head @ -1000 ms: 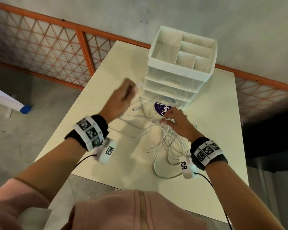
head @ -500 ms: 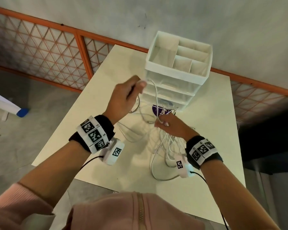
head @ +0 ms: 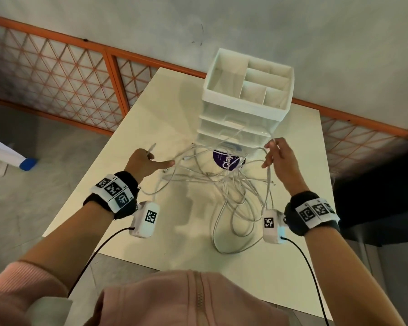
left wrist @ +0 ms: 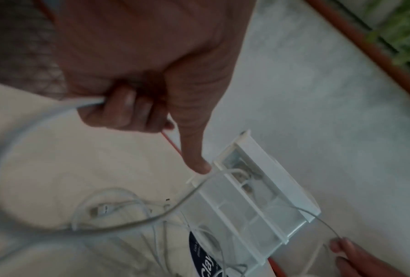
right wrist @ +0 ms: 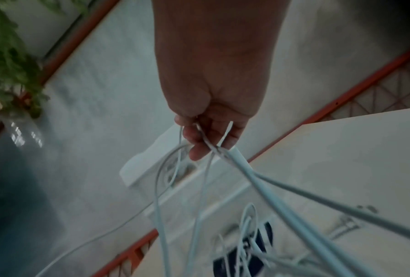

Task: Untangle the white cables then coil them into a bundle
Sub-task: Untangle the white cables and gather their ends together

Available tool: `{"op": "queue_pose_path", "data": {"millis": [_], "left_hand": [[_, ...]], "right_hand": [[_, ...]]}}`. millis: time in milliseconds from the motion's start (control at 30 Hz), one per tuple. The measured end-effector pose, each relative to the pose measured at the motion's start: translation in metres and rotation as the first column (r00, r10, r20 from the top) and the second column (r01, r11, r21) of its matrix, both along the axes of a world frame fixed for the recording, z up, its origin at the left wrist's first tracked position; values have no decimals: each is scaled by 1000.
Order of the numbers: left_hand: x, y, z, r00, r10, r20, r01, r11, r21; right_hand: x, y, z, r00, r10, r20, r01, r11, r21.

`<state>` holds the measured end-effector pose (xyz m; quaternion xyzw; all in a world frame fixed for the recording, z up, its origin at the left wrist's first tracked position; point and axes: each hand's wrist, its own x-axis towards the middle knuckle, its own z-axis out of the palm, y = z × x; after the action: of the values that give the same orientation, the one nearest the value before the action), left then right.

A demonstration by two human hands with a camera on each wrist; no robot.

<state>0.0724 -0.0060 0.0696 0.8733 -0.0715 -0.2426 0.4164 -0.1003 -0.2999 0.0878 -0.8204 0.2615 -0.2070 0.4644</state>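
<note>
At frame centre, left hand (head: 143, 161) grips one strand, right hand (head: 278, 156) pinches several; tangled white cables (head: 224, 182) sag onto the worktop (head: 165, 109).

Cream desk (head: 132, 189). A white drawer organiser (head: 243, 109) stands near the far edge. A purple-labelled round tub (head: 226, 158) lies just in front of it. Tangled white cables (head: 236, 196) sprawl from there toward the near edge.
</note>
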Motion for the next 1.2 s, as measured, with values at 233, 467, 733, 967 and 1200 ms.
{"op": "queue_pose_path", "data": {"millis": [233,467,733,967,1200], "left_hand": [[-22,-37,37,901,-152,406,328,851,-411],[-48,-76,31,638,-567,521,696,715,-75],[-11,-60,70,710,-173,683,515,789,-336],[0,-45,51,674,-175,717,401,903,-156],[0,-21,10,715,-321,621,354,932,75]], "right_hand": [[9,26,23,870,308,-385,-392,906,-161],[23,53,43,810,550,-204,-563,826,-11],[-29,11,-36,779,381,-499,-488,867,-99],[-44,-2,-47,862,197,-467,-294,945,-144],[-45,-24,-1,997,-78,3,77,966,-246]]}}
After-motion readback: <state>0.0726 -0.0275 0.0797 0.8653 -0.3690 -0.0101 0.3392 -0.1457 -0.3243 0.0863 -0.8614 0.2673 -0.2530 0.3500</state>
